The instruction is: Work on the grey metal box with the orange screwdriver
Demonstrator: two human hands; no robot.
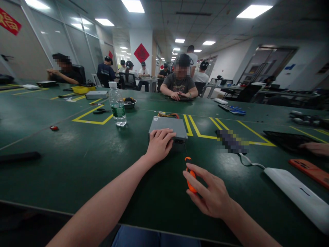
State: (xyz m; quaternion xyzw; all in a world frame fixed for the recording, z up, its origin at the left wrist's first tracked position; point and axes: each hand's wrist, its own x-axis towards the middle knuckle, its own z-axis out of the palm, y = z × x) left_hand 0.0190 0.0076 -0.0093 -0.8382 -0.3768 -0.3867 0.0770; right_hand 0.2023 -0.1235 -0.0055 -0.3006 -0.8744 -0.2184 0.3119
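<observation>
A flat grey metal box [168,126] with coloured wires at its far end lies on the green table [77,161] in front of me. My left hand [159,144] rests on the box's near edge, fingers curled over it. My right hand [209,193] is closed around the orange handle of a screwdriver [189,174]. The thin shaft of the screwdriver points toward the box's near right corner.
A water bottle [117,104] stands left of the box. To the right lie a white power strip [298,193], an orange phone [309,170] and another person's hand [316,148]. A person [180,85] sits across the table. Yellow tape lines mark the surface.
</observation>
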